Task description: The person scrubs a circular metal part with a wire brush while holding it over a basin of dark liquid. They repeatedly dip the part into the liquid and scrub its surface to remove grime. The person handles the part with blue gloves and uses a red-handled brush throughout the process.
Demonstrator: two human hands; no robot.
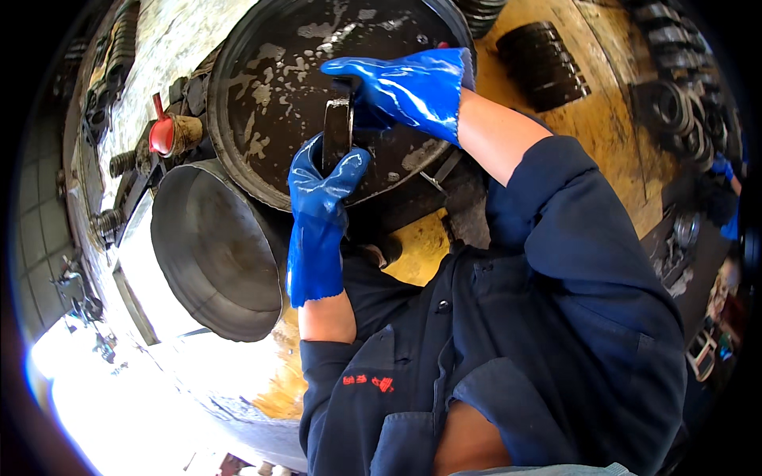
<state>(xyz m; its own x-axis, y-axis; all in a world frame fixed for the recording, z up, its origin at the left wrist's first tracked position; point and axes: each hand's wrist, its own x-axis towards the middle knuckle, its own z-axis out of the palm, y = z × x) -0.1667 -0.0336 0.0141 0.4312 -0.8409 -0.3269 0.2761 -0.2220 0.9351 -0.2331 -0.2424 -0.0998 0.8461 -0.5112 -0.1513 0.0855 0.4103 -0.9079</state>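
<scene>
Both my hands wear wet blue rubber gloves. Between them is a dark, wet metal ring [338,131], seen nearly edge-on above a wide round basin [225,151] of dark liquid with patches of foam. My left hand [324,181] grips the ring's near end, thumb on the right side and fingers on the left. At the far end, my right hand [389,87] reaches over from the right and closes round the ring, its fingers partly hidden behind the glove's back.
An empty grey metal tub [214,246] lies tilted left of the basin. Beside it stands a red-handled brush or scoop [163,135]. Stacked dark rings [544,65] sit on the yellowish floor at the right, with more rings [675,111] beyond. Another person's blue glove [722,166] shows far right.
</scene>
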